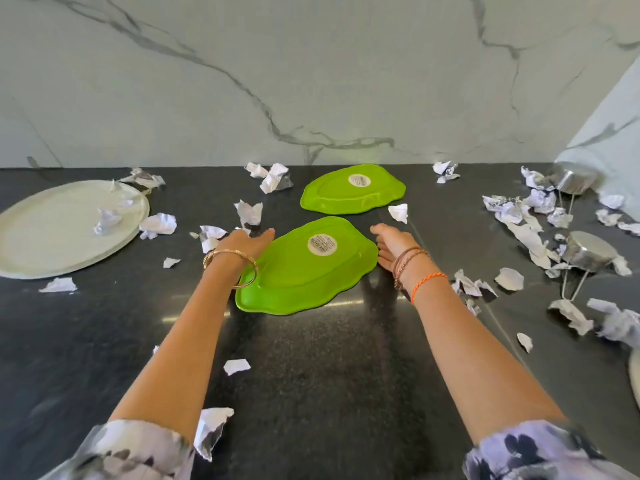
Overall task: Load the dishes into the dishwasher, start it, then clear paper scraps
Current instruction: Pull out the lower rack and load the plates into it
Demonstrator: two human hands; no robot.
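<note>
green plastic, upside down with a round label showing: that is the near green plate (306, 268), lying around the middle of the dark counter (329, 375), and i am reaching for it with both hands. my left hand (247, 242) is lying with its fingers straight over the plate's left rim, an open grip that is touching but not yet holding. my right hand (393, 245) is resting just beside the right rim, fingers relaxed and flat toward the counter, gripping nothing.

the far green plate (353, 190), also face down, is sitting near the back edge of the counter, close to the wall. the white platter (65, 226) is lying toward the left edge with a few paper scraps (157, 224) on and around it. two steel cups (588, 249) are standing upside down near the right edge among more crumpled paper.

i am judging the task to be barely begun: every dish i can see is on the counter, no dishwasher is in view, and the scraps are lying from the left edge to the right. loading, starting the machine and clearing the paper all look left to do. picking up this near plate is the step i am working on.
</note>
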